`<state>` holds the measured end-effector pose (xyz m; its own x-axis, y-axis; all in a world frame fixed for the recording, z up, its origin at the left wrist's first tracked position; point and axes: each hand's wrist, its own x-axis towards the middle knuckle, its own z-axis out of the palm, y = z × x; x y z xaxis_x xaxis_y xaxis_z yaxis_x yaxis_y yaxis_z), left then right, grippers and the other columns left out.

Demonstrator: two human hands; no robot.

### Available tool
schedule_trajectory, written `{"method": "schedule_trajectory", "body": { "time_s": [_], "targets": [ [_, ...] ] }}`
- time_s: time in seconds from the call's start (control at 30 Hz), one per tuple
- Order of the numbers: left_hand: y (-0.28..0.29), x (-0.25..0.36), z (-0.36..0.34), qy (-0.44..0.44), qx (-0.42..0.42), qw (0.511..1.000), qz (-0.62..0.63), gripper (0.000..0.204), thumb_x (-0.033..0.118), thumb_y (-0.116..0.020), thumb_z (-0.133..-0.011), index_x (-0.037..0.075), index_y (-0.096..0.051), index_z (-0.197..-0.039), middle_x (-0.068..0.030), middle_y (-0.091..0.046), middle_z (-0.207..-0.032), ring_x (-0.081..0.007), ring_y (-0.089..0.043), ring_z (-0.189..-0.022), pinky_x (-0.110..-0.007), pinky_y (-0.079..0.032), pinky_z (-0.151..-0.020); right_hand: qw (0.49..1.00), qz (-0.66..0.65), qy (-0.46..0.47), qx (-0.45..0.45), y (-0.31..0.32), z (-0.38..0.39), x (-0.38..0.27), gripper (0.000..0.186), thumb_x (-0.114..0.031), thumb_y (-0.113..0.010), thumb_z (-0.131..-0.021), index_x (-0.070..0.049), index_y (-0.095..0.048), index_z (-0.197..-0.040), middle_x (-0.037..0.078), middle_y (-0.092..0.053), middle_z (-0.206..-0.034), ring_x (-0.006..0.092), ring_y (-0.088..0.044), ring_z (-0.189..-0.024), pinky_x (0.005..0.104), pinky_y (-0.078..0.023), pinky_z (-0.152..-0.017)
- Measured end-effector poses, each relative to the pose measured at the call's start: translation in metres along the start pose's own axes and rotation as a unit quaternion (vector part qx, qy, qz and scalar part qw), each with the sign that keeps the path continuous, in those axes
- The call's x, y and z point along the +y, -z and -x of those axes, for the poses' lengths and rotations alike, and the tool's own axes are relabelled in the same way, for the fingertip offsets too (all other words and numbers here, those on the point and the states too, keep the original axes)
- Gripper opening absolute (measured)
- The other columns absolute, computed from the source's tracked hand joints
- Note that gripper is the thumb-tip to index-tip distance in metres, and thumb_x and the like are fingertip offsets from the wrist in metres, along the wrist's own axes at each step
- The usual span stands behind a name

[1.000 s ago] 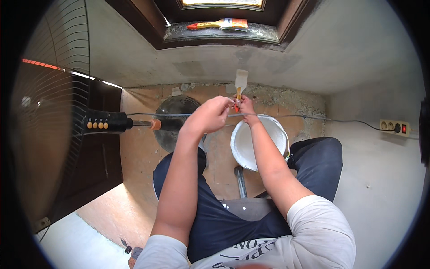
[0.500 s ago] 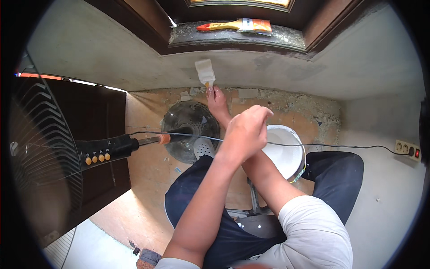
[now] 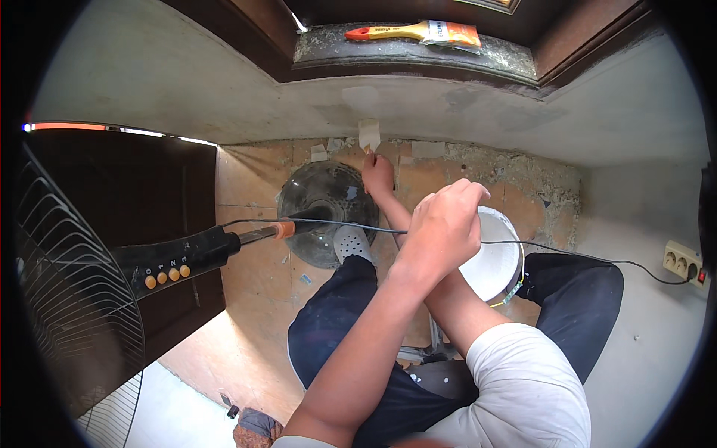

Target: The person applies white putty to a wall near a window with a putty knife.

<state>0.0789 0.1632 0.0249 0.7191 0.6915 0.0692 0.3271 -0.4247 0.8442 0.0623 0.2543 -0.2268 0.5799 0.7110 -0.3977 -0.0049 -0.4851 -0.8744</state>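
Observation:
My right hand (image 3: 379,173) reaches far forward beneath my left arm, closed around a flat paintbrush (image 3: 369,136). White covers its bristles, which lie by the foot of the grey wall (image 3: 276,112). A pale, damp-looking patch (image 3: 361,96) marks the wall just above. Crossing over my right forearm, my left hand (image 3: 448,228) has its fingers curled closed above the left rim of a white bucket (image 3: 493,257). A thin black cable (image 3: 358,226) passes at this hand; whether the fingers hold it is hidden.
A standing fan (image 3: 179,261) with a round black base (image 3: 317,179) stands at left. Its cable spans to a power strip (image 3: 683,263) at right. Another paintbrush (image 3: 414,32), in its wrapper, lies on the window sill. Rubble (image 3: 515,172) lines the wall's foot.
My right hand has brought the paintbrush down the wall toward its foot, and a pale patch shows where the bristles were. My left hand stays curled near the bucket. The whole view has shifted slightly.

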Motion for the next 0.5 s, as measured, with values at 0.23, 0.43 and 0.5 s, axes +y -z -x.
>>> {"method": "schedule_trajectory", "body": {
  "time_s": [0.23,0.43,0.5],
  "targets": [
    [0.0,0.002,0.004,-0.002,-0.003,1.0,0.001,0.018,-0.005,-0.051,-0.079,0.0,-0.06,-0.094,-0.0164,-0.063,-0.089,-0.0333,-0.063,-0.086,-0.041,-0.051,-0.075,0.978,-0.122,0.148,0.087,0.012,0.035,-0.071,0.037,-0.024,-0.049,-0.094,0.004,-0.055,-0.072,0.022,-0.055,-0.061,0.0385,-0.059,-0.059,0.0416,-0.042,-0.051],
    [-0.001,0.001,0.005,-0.007,-0.004,1.0,0.005,0.018,-0.004,-0.05,-0.079,0.0,-0.06,-0.093,-0.0164,-0.063,-0.088,-0.0335,-0.063,-0.085,-0.041,-0.051,-0.075,0.941,-0.104,0.308,0.097,0.022,0.037,-0.087,0.031,-0.022,-0.049,-0.096,0.002,-0.057,-0.078,0.019,-0.054,-0.059,0.0302,-0.057,-0.051,0.0353,-0.041,-0.049],
    [0.0,0.003,0.006,-0.011,-0.003,1.0,0.004,0.018,-0.004,-0.05,-0.079,0.0,-0.06,-0.093,-0.0164,-0.063,-0.088,-0.0336,-0.063,-0.085,-0.041,-0.051,-0.074,0.955,-0.028,0.27,0.116,0.013,0.016,-0.082,0.033,-0.023,-0.046,-0.096,0.002,-0.054,-0.077,0.021,-0.052,-0.059,0.0318,-0.061,-0.056,0.039,-0.042,-0.05]
  ]
}}
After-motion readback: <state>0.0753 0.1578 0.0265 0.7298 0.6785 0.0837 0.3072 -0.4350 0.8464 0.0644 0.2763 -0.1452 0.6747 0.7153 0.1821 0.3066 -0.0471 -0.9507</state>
